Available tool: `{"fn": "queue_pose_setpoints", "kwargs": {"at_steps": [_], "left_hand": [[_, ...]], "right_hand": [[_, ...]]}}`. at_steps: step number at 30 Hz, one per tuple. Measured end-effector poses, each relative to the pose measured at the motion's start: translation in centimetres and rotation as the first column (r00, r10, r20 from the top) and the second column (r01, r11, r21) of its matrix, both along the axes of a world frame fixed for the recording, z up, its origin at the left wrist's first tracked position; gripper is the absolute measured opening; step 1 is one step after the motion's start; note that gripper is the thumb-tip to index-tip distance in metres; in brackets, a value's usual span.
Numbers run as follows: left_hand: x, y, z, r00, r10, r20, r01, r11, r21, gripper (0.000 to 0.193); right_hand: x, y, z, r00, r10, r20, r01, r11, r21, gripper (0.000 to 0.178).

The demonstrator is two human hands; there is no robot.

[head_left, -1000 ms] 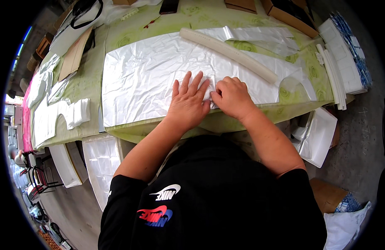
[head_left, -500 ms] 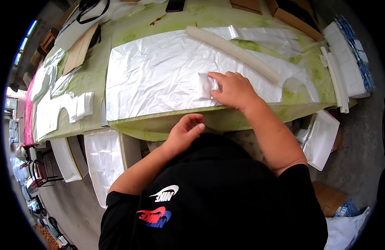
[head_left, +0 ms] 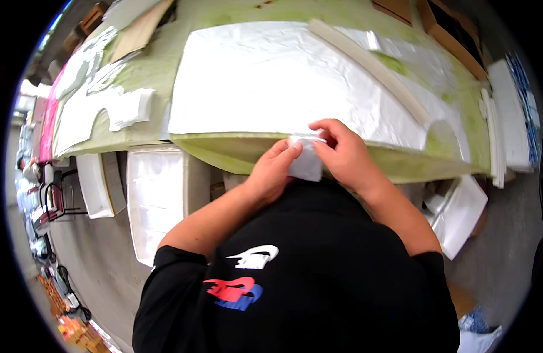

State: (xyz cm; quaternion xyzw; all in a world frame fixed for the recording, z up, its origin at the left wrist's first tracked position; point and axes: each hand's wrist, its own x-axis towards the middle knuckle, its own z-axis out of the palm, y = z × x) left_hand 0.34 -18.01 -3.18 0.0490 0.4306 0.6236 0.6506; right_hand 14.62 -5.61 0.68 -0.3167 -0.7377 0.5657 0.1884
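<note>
1. Gripping white packet (head_left: pixel 307 166) in left hand (head_left: pixel 274 169), with thumb on top near its upper left corner and fingers curled in below.
2. Meeting packet's upper right corner with right hand (head_left: pixel 348 157), in a loose curl with forefinger raised above thumb; cannot tell whether gripping or only touching.
3. Keeping packet off the tabletop, between its near edge and shirt (head_left: pixel 342 276), in front of hanging green cloth (head_left: pixel 218 152).
4. Seen in packet's lower edge: close approach to shirt, leaving little room toward the body.
5. Beyond both hands: wide flat white sheet (head_left: pixel 254 82), with near edge running almost along the table edge.
6. Slanting across sheet's right half: pale tube (head_left: pixel 371 70), well apart from packet.
7. To the left, past a bare strip of cloth: white bags (head_left: pixel 77 125), clear of left hand.
8. Under the table edge: left bin (head_left: pixel 196 179) and right bin (head_left: pixel 464 209), both outside the forearms.
</note>
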Motion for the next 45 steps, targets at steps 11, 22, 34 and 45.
{"fn": "queue_pose_setpoints", "kwargs": {"at_steps": [11,22,34,45], "left_hand": [[-8.7,-2.3,4.1,0.791,0.372,-0.486,-0.410,0.912,0.029,0.019],[-43.7,-11.1,4.6,0.081,0.202,-0.976,-0.736,0.672,0.079,0.036],[-51.4,-12.8,-1.9,-0.192,-0.063,-0.979,-0.830,0.544,0.128,0.046],[-29.6,-1.0,4.9,0.110,0.320,-0.941,-0.235,0.928,0.288,0.033]], "right_hand": [[-0.8,-1.1,-1.4,0.976,-0.051,-0.211,0.072,0.993,0.093,0.022],[0.0,-1.5,-1.8,0.987,0.065,-0.148,-0.043,0.988,0.147,0.015],[3.8,1.1,-0.5,0.976,-0.104,-0.190,0.198,0.786,0.585,0.022],[13.5,13.1,1.0,0.776,-0.474,0.415,0.007,0.666,0.746,0.058]]}}
